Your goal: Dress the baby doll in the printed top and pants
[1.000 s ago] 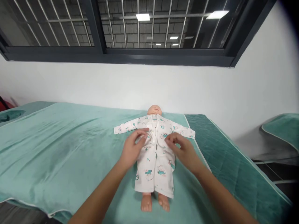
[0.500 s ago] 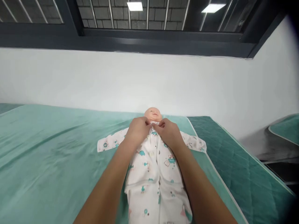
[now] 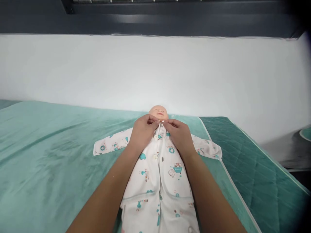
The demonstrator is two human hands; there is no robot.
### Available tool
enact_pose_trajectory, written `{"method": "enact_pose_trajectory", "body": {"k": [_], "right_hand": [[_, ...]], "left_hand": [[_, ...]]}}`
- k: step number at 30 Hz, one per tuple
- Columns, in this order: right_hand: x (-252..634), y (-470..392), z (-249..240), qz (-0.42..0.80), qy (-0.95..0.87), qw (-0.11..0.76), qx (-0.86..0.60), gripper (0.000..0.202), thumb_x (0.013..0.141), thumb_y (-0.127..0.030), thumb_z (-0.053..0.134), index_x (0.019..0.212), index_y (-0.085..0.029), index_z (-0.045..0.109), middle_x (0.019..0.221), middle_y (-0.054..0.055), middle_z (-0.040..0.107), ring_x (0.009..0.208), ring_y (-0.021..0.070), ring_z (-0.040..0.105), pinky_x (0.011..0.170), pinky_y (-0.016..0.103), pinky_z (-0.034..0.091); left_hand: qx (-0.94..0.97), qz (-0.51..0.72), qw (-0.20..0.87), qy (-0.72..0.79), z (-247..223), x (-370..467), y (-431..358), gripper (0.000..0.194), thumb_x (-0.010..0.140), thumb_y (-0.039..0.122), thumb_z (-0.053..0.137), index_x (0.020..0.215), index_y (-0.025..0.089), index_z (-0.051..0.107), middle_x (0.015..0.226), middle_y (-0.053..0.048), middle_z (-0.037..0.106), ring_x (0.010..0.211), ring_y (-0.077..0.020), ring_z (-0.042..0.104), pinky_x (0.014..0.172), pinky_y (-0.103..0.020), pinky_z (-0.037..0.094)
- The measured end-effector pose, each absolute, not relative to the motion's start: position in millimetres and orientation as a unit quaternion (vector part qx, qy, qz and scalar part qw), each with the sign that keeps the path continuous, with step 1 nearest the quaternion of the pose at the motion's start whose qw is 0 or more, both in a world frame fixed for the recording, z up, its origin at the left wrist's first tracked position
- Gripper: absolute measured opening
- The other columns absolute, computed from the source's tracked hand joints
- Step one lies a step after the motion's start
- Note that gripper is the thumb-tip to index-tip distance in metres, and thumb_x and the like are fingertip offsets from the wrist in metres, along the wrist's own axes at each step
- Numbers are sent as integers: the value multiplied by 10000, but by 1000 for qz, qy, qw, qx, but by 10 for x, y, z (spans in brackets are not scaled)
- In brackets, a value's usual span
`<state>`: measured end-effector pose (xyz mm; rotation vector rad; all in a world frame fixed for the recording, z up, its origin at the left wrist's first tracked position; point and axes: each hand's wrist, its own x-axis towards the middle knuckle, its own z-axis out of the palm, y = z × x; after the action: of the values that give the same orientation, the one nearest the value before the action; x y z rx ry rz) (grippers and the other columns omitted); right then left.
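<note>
A baby doll lies on its back, dressed in a white printed garment with sleeves spread to both sides. Just under the doll's chin, my left hand pinches the left edge of the garment's collar. My right hand pinches the collar's right edge, a short gap from the left fingertips. A small white piece shows between the two hands. Buttons run down the front, and the two front edges meet loosely below the hands.
The doll rests on a light green sheet with a darker quilted green mat at the right. Behind stand a white wall and a dark window frame. A green-edged item sits at far right.
The view has tilted down and come closer, so less of the window shows. My fingertips have moved slightly apart at the collar, still pinching the cloth.
</note>
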<state>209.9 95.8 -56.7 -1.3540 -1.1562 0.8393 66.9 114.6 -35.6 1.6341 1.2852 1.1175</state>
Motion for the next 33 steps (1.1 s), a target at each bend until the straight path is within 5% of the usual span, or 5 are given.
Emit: {"method": "enact_pose_trajectory", "body": {"k": [6,19,24,33], "right_hand": [[2080,938,-552,369,-504,564,-540,242,766,-392,686,904,-205,755,912,19,742,844,177,651,769,286,493],[2081,881,-499,383,-561,475,-559,354,702,-415,754,988,-221,679,748,-21,642,629,122,540,564,246,412],[2059,849,-453,372,-574,453,-572,363,718,-405,729,1032,-233,667,752,-22,634,647,133,547,554,246,405],[2203,877,-533,377,-577,498,-525,241,799,-395,671,959,-216,676,774,-17,616,677,121,536,616,248,412]], "left_hand": [[655,434,380,489,-386,657,1167,150,820,325,618,804,200,700,843,-32,733,758,-171,646,678,-289,458],[671,407,412,462,-395,560,1176,235,822,393,619,959,203,640,831,-25,714,737,-161,644,677,-286,461],[663,417,419,460,-412,566,1183,169,790,271,594,935,207,652,828,-12,702,706,-143,620,636,-261,445],[749,390,281,458,-352,521,1123,213,839,227,567,950,236,748,867,-20,697,790,-174,629,736,-301,474]]}}
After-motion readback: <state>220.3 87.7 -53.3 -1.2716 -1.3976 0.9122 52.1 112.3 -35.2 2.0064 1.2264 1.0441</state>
